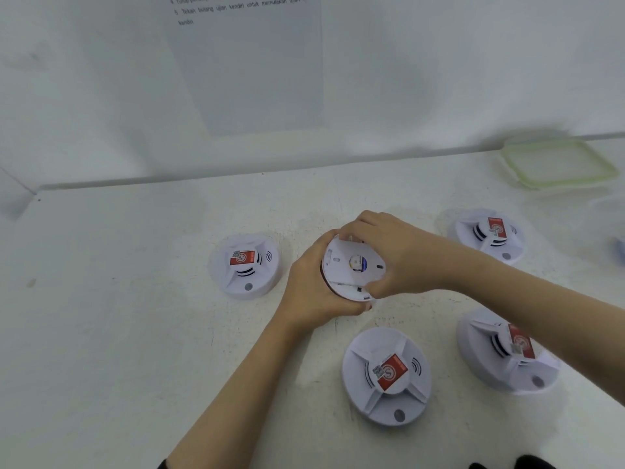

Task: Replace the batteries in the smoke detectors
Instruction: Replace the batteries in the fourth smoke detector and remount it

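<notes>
A white round smoke detector is held back side up at the middle of the table. My left hand cups its left and lower rim. My right hand grips its right side, fingertips on the top and bottom edges of the back plate. Several other white detectors lie face up, each with a red label: one on the left, one in front, one at the front right partly under my right forearm, one at the back right. No battery can be seen.
The white table meets a white wall at the back. A printed instruction sheet hangs on the wall. A clear container lid with a green rim lies at the back right. A blurred blue object sits at the right edge.
</notes>
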The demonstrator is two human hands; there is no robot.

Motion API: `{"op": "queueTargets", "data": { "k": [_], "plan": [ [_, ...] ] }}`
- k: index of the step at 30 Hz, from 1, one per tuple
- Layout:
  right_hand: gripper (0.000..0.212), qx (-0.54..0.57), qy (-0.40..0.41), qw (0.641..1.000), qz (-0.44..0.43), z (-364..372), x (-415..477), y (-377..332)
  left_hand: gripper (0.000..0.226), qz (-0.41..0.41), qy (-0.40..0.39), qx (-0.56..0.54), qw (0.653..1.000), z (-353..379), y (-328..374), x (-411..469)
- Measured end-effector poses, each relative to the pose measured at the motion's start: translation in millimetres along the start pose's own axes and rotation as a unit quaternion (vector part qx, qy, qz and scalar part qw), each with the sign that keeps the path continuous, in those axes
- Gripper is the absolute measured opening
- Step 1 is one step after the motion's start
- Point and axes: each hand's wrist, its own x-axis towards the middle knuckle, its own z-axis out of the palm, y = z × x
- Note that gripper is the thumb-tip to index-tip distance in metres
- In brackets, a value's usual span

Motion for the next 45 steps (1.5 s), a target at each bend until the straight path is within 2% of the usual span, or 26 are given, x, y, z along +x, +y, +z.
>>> {"op": "queueTargets", "data": {
  "k": [6, 11, 20, 27, 35, 45],
  "plan": [
    [0.073, 0.011, -0.022, 1.000, 0.011, 2, 3, -3, 0.083, 0.005, -0.003, -0.006, 1.000, -1, -1, 0],
    [0.068, 0.053, -0.011, 0.999, -0.006, 3, 6, 0, 0.082, 0.010, -0.001, -0.009, 1.000, -1, -3, 1],
    [0.063, 0.035, -0.040, 0.998, -0.017, 3, 14, 1, 0.085, -0.011, -0.011, -0.028, 0.999, -1, -6, 2],
    [0.063, 0.020, -0.053, 0.998, -0.029, 1, 15, 0, 0.077, -0.020, -0.015, -0.040, 0.999, -1, -5, 1],
    [0.067, 0.009, -0.050, 0.999, -0.014, -6, -1, -1, 0.083, -0.005, -0.001, -0.026, 1.000, -1, -2, 1],
    [0.066, 0.103, -0.037, 0.994, -0.006, 1, 6, 11, 0.075, -0.009, -0.008, -0.028, 1.000, -2, -4, 1]
  ]
}}
